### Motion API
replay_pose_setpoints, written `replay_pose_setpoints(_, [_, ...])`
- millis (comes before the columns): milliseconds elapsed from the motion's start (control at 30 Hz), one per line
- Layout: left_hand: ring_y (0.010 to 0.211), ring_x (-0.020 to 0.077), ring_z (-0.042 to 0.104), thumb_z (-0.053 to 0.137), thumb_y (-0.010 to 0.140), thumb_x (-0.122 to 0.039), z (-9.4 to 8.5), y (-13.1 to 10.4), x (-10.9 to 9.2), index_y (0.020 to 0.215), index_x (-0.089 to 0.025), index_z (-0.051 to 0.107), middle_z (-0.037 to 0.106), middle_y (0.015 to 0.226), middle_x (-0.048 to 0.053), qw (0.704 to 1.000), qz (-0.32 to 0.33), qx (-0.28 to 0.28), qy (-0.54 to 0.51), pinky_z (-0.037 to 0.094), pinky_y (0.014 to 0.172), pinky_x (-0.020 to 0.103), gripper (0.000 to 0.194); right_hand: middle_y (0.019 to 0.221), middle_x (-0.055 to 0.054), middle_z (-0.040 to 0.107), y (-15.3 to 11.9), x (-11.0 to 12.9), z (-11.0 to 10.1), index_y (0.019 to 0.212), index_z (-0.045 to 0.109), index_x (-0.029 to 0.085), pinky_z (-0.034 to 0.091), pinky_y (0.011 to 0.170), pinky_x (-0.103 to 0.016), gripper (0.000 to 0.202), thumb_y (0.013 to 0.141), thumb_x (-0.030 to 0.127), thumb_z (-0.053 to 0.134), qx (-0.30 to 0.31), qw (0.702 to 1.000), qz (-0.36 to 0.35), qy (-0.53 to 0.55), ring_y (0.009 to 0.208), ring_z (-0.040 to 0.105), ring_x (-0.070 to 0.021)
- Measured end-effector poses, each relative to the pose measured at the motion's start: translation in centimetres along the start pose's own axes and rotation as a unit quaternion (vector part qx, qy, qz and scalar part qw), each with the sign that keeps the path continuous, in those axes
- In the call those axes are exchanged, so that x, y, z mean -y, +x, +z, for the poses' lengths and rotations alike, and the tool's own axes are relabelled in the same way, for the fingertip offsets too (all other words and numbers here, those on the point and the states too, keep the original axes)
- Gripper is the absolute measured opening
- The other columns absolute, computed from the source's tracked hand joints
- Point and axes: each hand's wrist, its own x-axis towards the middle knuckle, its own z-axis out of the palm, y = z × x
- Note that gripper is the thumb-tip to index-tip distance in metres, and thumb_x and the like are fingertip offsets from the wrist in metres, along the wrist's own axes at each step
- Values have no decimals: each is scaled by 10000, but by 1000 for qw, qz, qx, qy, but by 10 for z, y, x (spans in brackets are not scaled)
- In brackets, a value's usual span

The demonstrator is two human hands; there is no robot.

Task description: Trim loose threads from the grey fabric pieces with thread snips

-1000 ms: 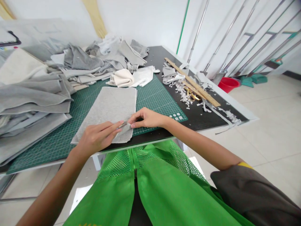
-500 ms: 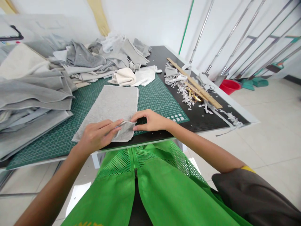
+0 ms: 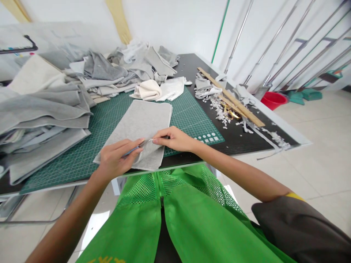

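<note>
A light grey rectangular cloth [image 3: 142, 117] lies at the near edge of the table. My left hand [image 3: 117, 157] is closed around a slim blue tool with a metal tip [image 3: 142, 143], perhaps small snips; its exact kind is hard to make out. The tip is at a raised fold of the cloth. On the other side of that fold, my right hand [image 3: 174, 139] pinches the cloth between thumb and forefinger. Under the cloth is a green gridded cutting mat [image 3: 186, 117].
Stacked grey cloths [image 3: 41, 109] stand at left, with a heap of cloth pieces [image 3: 109, 71] behind. To the right lie wooden strips [image 3: 233, 98], gold-handled scissors [image 3: 231, 112] and white scraps [image 3: 219, 109]. A red bucket [image 3: 271, 100] and long metal poles [image 3: 238, 36] are beyond the table.
The blue tool in my left hand now shows, its tip at the cloth fold. My right thumb and forefinger have come together in a pinch. The view has shifted slightly.
</note>
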Motion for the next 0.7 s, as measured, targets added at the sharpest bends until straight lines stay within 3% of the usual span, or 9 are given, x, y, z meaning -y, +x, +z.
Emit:
replay_pose_setpoints(167, [675, 105, 663, 714, 867, -197, -2, 1, -2, 1210, -237, 699, 744, 880, 29, 1000, -20, -18, -1, 505, 605, 205, 345, 790, -2, 679, 1, 4, -4, 864, 719, 151, 440, 773, -278, 294, 871, 440, 668, -5, 998, -2, 64, 750, 560, -124])
replay_pose_setpoints(433, [689, 103, 671, 733, 850, -194, -11, 7, -3, 1234, -251, 684, 743, 890, 17, 999, -4, -27, 16, 519, 625, 192, 391, 823, -7, 638, 0, 9, -8, 784, 667, 167, 433, 886, -312, 238, 885, 382, 652, 16, 997, -27, 69, 816, 562, -134])
replay_pose_setpoints(567, [720, 106, 669, 758, 832, -198, -28, 16, -6, 1282, -255, 656, 739, 918, 15, 999, 38, -22, 22, 533, 652, 196, 464, 653, 42, 539, -1, 12, -4, 757, 648, 154, 425, 765, -283, 271, 902, 381, 618, 20, 998, -11, 67, 649, 469, -102])
replay_pose_setpoints(700, [691, 85, 641, 738, 853, -190, -47, 27, -15, 1305, -225, 638, 714, 890, 14, 997, 66, 23, -19, 501, 615, 182, 464, 662, 22, 593, -3, 20, 4, 795, 697, 118, 394, 658, -247, 259, 898, 343, 619, 5, 999, -18, 31, 639, 484, -99])
